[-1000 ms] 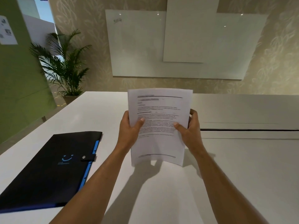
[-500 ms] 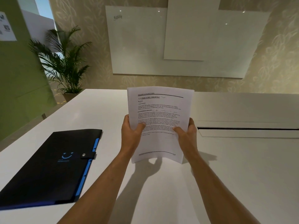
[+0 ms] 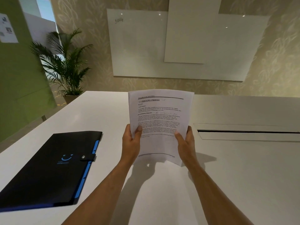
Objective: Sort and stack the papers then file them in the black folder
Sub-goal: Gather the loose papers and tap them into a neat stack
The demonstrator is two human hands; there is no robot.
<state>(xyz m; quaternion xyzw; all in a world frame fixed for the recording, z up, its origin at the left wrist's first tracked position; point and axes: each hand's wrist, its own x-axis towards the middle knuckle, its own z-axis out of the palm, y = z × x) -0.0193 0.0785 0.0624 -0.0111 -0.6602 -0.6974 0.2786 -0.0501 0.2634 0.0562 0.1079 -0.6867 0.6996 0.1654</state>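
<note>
A stack of printed white papers (image 3: pixel 159 117) stands upright above the white table, its lower edge just over the tabletop. My left hand (image 3: pixel 130 143) grips the stack's left edge with the thumb on the front page. My right hand (image 3: pixel 186 144) grips the right edge the same way. The black folder (image 3: pixel 48 172) with blue tabs and a snap strap lies closed and flat on the table, to the left of my left forearm.
The white table (image 3: pixel 243 176) has a long cable slot (image 3: pixel 248 132) at the right. A potted palm (image 3: pixel 65 65) stands beyond the table's far left corner. A whiteboard (image 3: pixel 186 44) hangs on the back wall, and a green wall (image 3: pixel 19 86) rises at the left.
Both hands have slid down to the lower half of the stack. The papers stay upright in about the same place.
</note>
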